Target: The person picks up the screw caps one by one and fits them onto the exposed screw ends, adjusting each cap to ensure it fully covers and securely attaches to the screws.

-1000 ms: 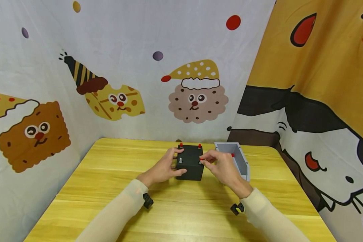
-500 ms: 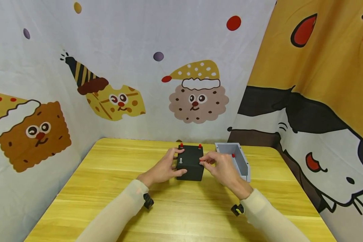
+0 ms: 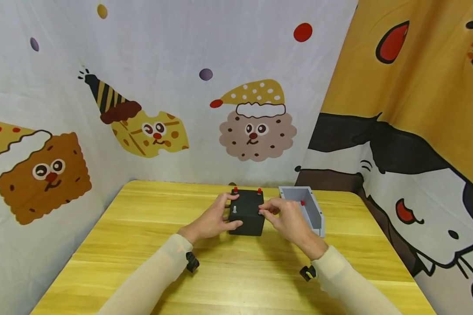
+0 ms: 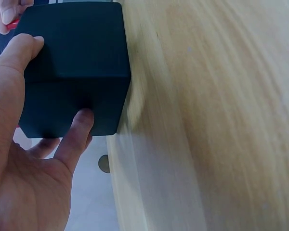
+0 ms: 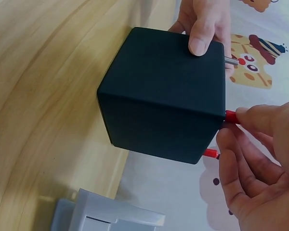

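Note:
A black box stands on the table, with short metal posts rising from its top corners. My left hand grips the box from its left side, thumb against the near face and fingers round the left side and top edge. Between the thumb and fingers of my right hand is a small red cap at the near right corner, pinched and mostly hidden in the head view. Red caps cover both far corners, one at the left and one at the right. The near left post is bare metal.
Just right of the box sits a grey open bin, partly behind my right hand, with a small red piece inside. The wooden table ends close behind the box at a printed cloth backdrop.
The right fingertips have shifted slightly at the red cap, which shows less in the head view now. My left hand and the box hold the same pose.

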A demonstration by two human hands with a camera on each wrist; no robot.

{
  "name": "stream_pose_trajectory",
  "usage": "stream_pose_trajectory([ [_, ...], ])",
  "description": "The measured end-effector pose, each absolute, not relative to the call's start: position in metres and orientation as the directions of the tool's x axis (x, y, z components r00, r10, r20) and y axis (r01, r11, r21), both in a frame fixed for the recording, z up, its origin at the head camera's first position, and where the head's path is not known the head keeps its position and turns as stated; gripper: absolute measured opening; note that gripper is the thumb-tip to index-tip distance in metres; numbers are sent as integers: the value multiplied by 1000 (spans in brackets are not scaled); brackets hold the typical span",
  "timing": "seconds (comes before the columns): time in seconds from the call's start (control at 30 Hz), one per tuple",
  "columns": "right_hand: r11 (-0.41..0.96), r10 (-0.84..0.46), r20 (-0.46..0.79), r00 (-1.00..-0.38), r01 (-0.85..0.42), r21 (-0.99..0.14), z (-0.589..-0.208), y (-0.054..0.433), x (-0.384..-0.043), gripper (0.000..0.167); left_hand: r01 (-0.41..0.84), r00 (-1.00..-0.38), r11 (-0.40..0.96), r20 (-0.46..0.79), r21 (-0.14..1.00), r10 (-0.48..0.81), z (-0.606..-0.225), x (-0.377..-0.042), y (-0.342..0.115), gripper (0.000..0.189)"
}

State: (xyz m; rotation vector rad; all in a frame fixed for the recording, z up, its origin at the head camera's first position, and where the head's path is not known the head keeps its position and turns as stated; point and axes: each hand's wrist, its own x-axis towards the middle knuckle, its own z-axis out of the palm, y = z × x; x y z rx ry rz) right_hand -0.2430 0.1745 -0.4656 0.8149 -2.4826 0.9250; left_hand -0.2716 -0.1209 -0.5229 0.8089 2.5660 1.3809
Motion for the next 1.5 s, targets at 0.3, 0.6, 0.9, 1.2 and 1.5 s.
stream_pose_trajectory([
  [0.3,627,-369,494,-787,-604,-493,-467,173,-243,12,395,-851,432,146,811,504,-525,-272,-120,86],
  [0.6,619,-384,478,-790,-604,-502,-467,173,-244,16,384,-855,435,136,814,500,-524,-272,-119,85],
  [0.9,630,-398,460,-793,-601,-492,-467,174,-243,35,367,-859,430,123,825,497,-523,-272,-119,85],
  [1.2,625,-412,481,-774,-624,-469,-471,176,-244,37,368,-859,425,128,827,496,-523,-272,-120,85],
  [1.5,629,-418,487,-767,-631,-454,-473,192,-248,35,379,-853,423,133,824,505,-524,-273,-120,86],
])
